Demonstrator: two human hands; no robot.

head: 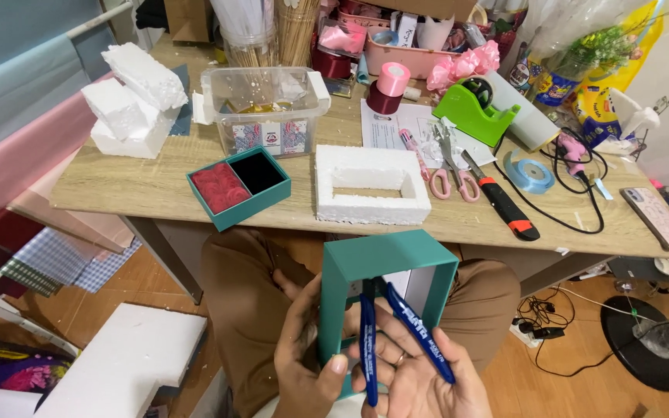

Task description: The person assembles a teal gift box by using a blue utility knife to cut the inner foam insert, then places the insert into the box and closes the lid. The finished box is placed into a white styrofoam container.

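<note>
My left hand (pixel 303 352) grips the left wall of a teal box lid (pixel 385 263), held over my lap with its white inside facing me. Small cutters with blue handles (pixel 396 329) sit in my right hand (pixel 420 379), their tips reaching inside the lid near its top wall. The handles are spread apart. On the desk ahead lies a white foam frame (pixel 372 186) with a rectangular hole, and to its left a teal box (pixel 238 186) split into a red compartment and a black one.
White foam blocks (pixel 133 97) and a clear plastic tub (pixel 261 104) stand at the back left. Pink scissors (pixel 451 174), an orange-black utility knife (pixel 505 205), a green tape dispenser (pixel 474 108), ribbon rolls, cables and a phone (pixel 660 217) fill the right. A foam slab (pixel 133 348) lies on the floor.
</note>
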